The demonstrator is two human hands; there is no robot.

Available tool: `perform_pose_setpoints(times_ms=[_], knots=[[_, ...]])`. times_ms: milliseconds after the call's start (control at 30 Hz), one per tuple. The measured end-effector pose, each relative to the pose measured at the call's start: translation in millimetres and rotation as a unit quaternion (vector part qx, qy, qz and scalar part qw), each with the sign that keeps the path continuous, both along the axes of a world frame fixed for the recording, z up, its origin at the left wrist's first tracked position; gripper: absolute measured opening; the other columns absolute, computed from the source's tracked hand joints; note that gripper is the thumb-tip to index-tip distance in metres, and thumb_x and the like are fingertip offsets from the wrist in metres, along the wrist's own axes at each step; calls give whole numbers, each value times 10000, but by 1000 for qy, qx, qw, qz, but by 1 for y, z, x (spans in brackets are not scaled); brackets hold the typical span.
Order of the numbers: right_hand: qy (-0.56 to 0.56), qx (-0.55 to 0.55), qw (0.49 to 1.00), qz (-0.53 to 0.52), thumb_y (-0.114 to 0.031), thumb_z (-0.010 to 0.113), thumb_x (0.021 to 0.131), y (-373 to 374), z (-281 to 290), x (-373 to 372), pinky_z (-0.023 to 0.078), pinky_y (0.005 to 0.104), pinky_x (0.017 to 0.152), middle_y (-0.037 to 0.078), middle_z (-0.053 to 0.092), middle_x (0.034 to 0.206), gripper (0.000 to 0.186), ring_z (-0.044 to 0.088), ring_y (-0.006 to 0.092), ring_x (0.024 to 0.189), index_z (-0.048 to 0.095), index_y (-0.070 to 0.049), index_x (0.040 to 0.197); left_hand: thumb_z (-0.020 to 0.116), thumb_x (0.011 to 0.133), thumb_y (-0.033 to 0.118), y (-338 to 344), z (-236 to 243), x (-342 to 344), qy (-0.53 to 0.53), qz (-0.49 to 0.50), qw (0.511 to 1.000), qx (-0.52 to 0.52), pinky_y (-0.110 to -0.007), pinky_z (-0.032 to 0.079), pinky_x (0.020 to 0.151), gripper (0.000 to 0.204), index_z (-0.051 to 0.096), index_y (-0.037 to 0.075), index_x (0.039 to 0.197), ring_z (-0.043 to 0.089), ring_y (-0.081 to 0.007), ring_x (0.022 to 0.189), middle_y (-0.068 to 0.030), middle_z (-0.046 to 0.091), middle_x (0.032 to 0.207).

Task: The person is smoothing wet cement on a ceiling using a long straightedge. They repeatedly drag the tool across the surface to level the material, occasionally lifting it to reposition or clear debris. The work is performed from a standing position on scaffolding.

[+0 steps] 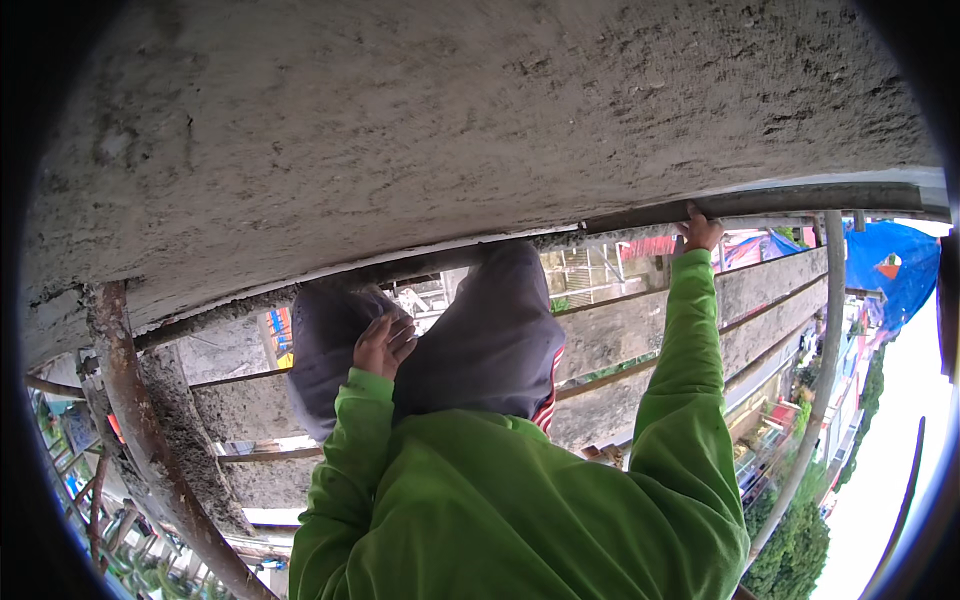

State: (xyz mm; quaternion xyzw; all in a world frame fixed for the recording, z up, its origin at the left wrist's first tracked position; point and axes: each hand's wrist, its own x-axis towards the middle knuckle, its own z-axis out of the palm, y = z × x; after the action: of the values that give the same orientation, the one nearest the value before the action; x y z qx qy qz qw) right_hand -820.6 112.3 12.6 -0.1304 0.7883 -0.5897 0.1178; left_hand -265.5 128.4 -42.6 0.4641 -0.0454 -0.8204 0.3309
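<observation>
My left hand (pixel 385 346) is raised over my grey trousers (pixel 470 340), palm partly showing. Its fingers are loosely curled and slightly apart, with nothing in them. My right arm, in a green sleeve, reaches far out to the right. At its end my right hand (pixel 699 232) grips a long dark strip (pixel 780 201) with its fingertips over the edge. The strip runs along the lower border of a rough grey concrete surface (pixel 450 120). A pale band shows between strip and concrete at the right. My knees are close to that border.
Weathered planks (pixel 610 330) lie beneath me, with gaps open to the ground far below. A rusty pole (pixel 150 430) rises at the left and a grey pole (pixel 828 340) at the right. Beyond hang a blue tarp (pixel 895 270) and trees (pixel 795 540).
</observation>
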Motion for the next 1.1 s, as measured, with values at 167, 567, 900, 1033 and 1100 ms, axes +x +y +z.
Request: perform_pose_setpoints(times_ms=[167, 567, 900, 1033, 1100], knots=[[-8, 5, 1000, -10, 13, 579, 673, -3, 1, 19, 537, 347, 522, 175, 527, 883, 252, 536, 238, 708, 510, 115, 893, 528, 791, 221, 3, -2, 0, 3, 3, 1000, 0, -323, 454, 742, 241, 482, 71, 974, 540, -187, 855, -93, 554, 932], [-3, 15, 997, 69, -17, 593, 678, -4, 9, 43, 533, 347, 538, 129, 552, 861, 251, 536, 213, 732, 539, 68, 908, 502, 806, 210, -2, 2, 0, -4, -2, 1000, 2, -328, 456, 742, 203, 475, 68, 950, 543, -188, 835, -105, 556, 929], [4, -2, 995, 95, -2, 588, 684, -7, 5, 83, 525, 317, 512, 111, 551, 838, 219, 534, 184, 699, 545, 61, 889, 498, 804, 215, -1, -5, -2, -7, -8, 1000, 11, -330, 452, 736, 209, 484, 67, 952, 539, -195, 852, -85, 559, 911], [17, -12, 995, 95, -9, 584, 688, -6, 19, 90, 525, 308, 505, 111, 555, 826, 206, 535, 184, 692, 550, 61, 879, 501, 803, 223, -5, -5, -1, -7, -3, 1000, 11, -338, 448, 746, 211, 483, 70, 946, 538, -198, 855, -86, 557, 918], [27, 14, 995, 99, -6, 587, 685, -4, 21, 81, 525, 305, 502, 112, 556, 816, 193, 536, 186, 687, 556, 62, 863, 503, 802, 226, -2, -6, 2, -6, 0, 1000, 17, -340, 446, 750, 213, 482, 71, 946, 538, -200, 855, -88, 556, 920]])
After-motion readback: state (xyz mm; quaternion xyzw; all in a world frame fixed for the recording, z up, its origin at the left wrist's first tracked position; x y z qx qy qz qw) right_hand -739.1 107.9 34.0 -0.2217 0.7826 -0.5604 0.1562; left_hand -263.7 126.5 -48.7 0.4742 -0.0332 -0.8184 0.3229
